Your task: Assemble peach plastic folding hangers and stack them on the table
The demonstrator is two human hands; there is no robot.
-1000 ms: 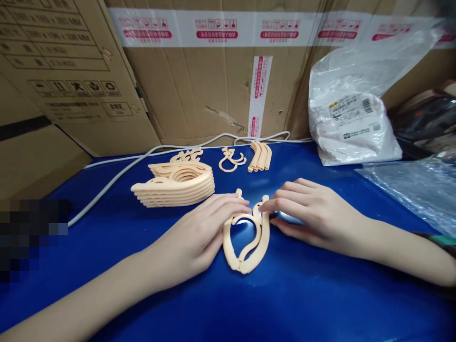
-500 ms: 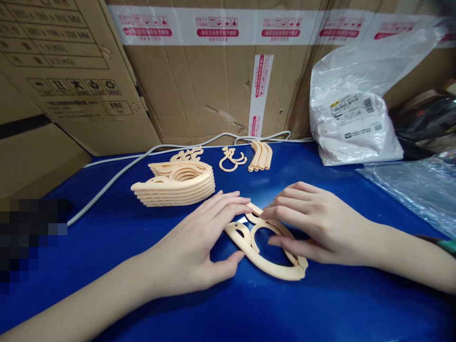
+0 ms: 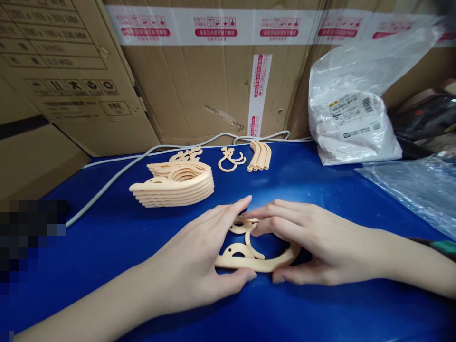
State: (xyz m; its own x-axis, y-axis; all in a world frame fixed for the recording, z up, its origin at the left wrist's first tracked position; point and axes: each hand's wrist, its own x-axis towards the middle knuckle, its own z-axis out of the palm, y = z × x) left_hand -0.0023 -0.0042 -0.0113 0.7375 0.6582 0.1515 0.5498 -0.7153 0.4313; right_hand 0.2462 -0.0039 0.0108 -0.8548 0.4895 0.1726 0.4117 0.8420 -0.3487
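A folded beige plastic hanger [image 3: 269,265] lies on the blue table between my hands, its hook curled in the middle. My left hand [image 3: 204,251] wraps its left end, thumb along the near edge and fingers at the far side. Around the right end is my right hand [image 3: 306,242], with the thumb on the near edge and fingertips on the far bar. Parts of the hanger's far side and right end are hidden by my fingers. Beyond my left hand stands a neat stack of similar folded hangers [image 3: 178,187].
Behind lie loose beige hooks [image 3: 228,164], more hook pieces [image 3: 187,154] and several curved arm pieces [image 3: 259,156]. A white cable [image 3: 114,175] runs along the back. Cardboard boxes [image 3: 199,85] wall the rear and left. A white plastic bag [image 3: 352,118] and clear film [image 3: 416,185] are at right.
The hanger has turned so its near bar lies roughly level across the table. Both hands have closed in around it, my right thumb moving to the near edge.
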